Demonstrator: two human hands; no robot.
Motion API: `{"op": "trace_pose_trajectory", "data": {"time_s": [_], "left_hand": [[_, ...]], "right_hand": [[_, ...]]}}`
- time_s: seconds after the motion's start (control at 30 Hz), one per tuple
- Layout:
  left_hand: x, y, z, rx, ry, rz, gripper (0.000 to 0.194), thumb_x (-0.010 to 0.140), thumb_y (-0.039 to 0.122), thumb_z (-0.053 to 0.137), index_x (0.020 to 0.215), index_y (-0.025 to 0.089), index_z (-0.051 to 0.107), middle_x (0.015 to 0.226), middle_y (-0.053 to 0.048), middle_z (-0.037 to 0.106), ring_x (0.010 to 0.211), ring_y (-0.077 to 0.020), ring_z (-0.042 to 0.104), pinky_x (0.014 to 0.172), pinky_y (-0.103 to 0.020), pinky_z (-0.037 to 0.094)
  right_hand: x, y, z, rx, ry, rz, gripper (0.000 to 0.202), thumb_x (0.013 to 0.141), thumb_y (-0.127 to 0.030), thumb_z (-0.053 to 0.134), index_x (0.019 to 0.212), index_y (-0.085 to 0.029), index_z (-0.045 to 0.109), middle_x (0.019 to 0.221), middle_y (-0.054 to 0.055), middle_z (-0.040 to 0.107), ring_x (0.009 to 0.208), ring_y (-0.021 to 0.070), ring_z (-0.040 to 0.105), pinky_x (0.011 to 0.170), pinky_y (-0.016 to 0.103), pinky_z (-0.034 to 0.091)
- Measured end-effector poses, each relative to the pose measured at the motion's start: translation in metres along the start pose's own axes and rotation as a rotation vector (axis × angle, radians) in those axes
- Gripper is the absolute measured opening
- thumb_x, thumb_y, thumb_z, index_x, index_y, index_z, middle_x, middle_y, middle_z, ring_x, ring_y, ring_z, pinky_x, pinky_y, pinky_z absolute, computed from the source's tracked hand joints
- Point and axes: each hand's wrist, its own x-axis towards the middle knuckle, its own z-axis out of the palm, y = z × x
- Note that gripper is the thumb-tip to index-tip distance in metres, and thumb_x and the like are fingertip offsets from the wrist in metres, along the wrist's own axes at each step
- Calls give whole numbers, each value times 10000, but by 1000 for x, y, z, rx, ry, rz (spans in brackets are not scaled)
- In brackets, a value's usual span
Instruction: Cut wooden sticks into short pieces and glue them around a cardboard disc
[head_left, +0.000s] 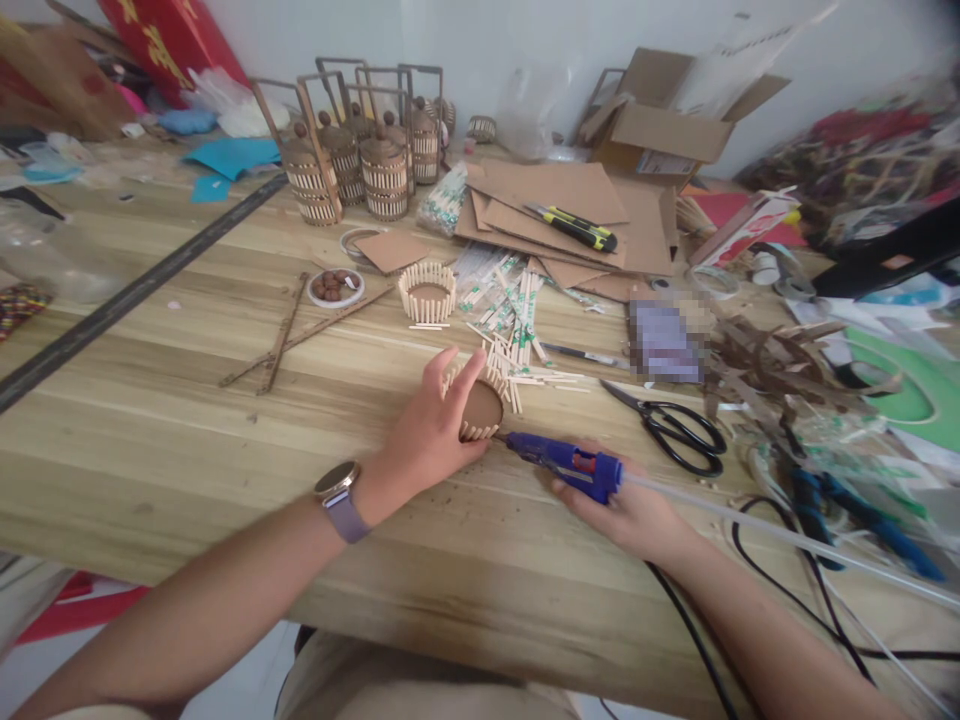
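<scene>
My left hand (431,425) grips a small round basket (482,408) with a brown cardboard base and a ring of short wooden sticks around its edge. The fingers hide part of its left side. A blue hot glue gun (562,462) is in my right hand (630,510), its nozzle pointing left at the basket's lower right edge. Whether the nozzle touches it, I cannot tell. Just beyond stands a second stick-walled basket (427,295). Loose wooden sticks (517,350) lie scattered right behind the held basket.
Several lidded wooden baskets with tall handles (386,175) stand at the back. Cardboard sheets (547,205) carry a yellow-black utility knife (574,228). Black scissors (679,430) and blue-handled pliers (862,520) lie on the right. A white dish (336,288) holds brown beads.
</scene>
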Motion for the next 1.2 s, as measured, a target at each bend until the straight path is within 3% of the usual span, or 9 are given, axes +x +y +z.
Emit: {"op": "trace_pose_trajectory", "data": {"time_s": [0.4,0.57,0.67,0.8,0.87,0.97,1.07,1.17,1.2], "left_hand": [[0,1,-1,1,-8,-14,1095,700,186,815,1516,301,94,1487,-199,247,1375,-408,384,1022,-568,472],[1,1,-1,-1,-2,0,1104,707,205,817,1520,310,78,1486,-194,250,1380,-399,378,1028,-571,468],[1,1,-1,0,6,5,1133,697,216,831,1522,322,62,1488,-190,252,1380,-402,374,1024,-578,471],[1,0,-1,18,-7,-20,1142,671,219,850,1522,301,93,1486,-195,259,1363,-407,396,999,-558,499],[1,-1,-1,25,-16,-30,1136,664,218,852,1521,293,109,1486,-194,261,1359,-406,402,996,-554,501],[2,-1,-1,22,-22,-43,1139,655,220,850,1520,299,113,1492,-189,257,1358,-405,402,991,-554,502],[3,-1,-1,16,-15,-43,1139,651,216,842,1519,305,110,1496,-185,259,1365,-403,389,996,-562,494],[4,-1,-1,13,-14,-23,1146,652,202,837,1519,301,96,1493,-191,273,1382,-406,358,1008,-578,478],[4,-1,-1,14,-15,-19,1150,651,199,839,1519,300,92,1493,-194,273,1384,-409,354,1005,-582,478]], "right_hand": [[1,-5,2,6,28,37,198,850,-378,555,854,-229,687,858,75,745,805,247,706,762,354,573],[1,-9,-8,226,74,290,343,836,-550,592,851,-222,689,733,58,721,653,221,672,601,329,554],[2,-8,-23,542,-147,495,507,766,-678,632,780,-173,676,628,50,675,512,161,599,471,270,492],[-1,-6,-37,765,-488,642,556,749,-708,641,769,-154,691,719,80,723,570,158,654,506,247,517],[-4,-8,-40,676,-568,616,565,825,-706,552,779,-163,705,698,69,722,570,153,662,509,238,512],[-3,-10,-46,307,-546,439,546,907,-644,469,683,-199,691,572,28,672,481,137,601,452,227,437],[12,-5,-57,-115,-391,280,481,915,-524,514,555,-221,614,508,11,617,461,149,553,461,253,380],[41,7,-61,-442,-116,244,214,893,-308,539,767,-223,690,741,56,724,670,213,648,588,285,438],[52,12,-60,-493,-91,203,184,888,-232,521,846,-206,699,872,85,741,800,235,667,674,298,460]]}}
